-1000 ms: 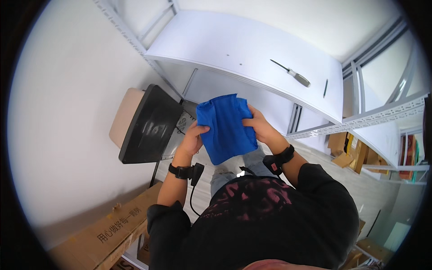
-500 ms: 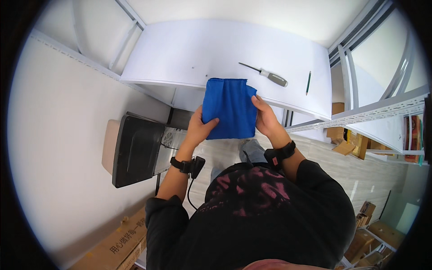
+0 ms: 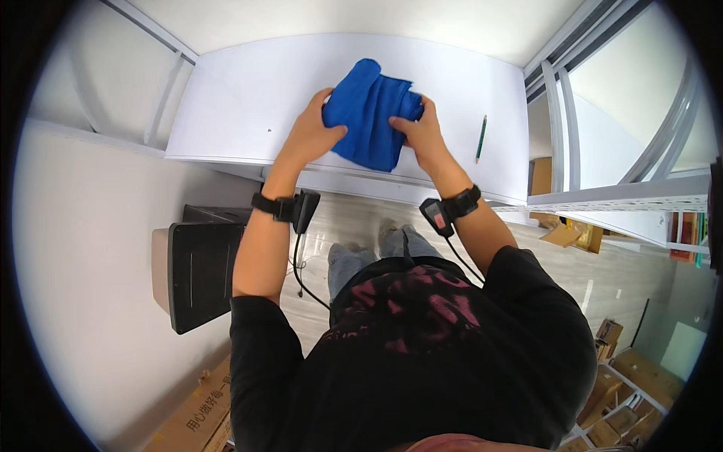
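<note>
A folded blue cloth (image 3: 367,120) is gripped between my two hands, over the white tabletop (image 3: 233,98). My left hand (image 3: 310,134) holds its left edge, thumb on the near face and fingers behind. On the opposite side, my right hand (image 3: 424,137) pinches the right edge, where the layers bunch. Folds run down the cloth, and its upper left corner sticks up in a rounded flap. The screwdriver seen earlier is out of sight, perhaps covered by the cloth.
To the right on the tabletop lies a green pencil (image 3: 481,139). Metal shelving (image 3: 557,128) borders the right side. A black-and-tan bin (image 3: 199,275) stands below left, near a cardboard box (image 3: 197,407). A cable (image 3: 299,273) hangs from my left wristband.
Both hands have carried the cloth forward from the table's near edge to over the tabletop, tilting it. The screwdriver has dropped out of view.
</note>
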### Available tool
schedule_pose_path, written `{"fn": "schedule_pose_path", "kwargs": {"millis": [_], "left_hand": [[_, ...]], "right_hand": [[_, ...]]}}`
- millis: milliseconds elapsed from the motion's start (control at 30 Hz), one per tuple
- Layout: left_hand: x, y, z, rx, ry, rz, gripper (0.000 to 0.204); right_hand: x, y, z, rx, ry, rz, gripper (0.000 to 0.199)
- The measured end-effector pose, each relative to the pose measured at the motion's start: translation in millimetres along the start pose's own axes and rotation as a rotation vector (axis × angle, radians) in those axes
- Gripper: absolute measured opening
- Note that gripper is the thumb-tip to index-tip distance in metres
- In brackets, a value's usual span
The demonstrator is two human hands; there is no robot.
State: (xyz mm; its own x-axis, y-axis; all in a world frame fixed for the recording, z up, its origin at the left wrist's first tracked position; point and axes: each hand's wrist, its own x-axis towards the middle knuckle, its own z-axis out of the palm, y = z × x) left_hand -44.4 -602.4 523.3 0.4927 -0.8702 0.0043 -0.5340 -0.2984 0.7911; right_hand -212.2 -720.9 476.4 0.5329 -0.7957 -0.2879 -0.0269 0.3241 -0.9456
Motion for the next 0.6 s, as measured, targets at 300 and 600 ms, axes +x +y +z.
{"fn": "schedule_pose_path", "kwargs": {"millis": [300, 600], "left_hand": [[127, -18, 41, 0.244, 0.069, 0.324, 0.053], [94, -23, 51, 0.035, -0.211, 0.252, 0.034]], "right_hand": [[58, -13, -50, 0.239, -0.098, 0.071, 0.068], [24, 33, -74, -0.794, -0.125, -0.403, 0.032]]}}
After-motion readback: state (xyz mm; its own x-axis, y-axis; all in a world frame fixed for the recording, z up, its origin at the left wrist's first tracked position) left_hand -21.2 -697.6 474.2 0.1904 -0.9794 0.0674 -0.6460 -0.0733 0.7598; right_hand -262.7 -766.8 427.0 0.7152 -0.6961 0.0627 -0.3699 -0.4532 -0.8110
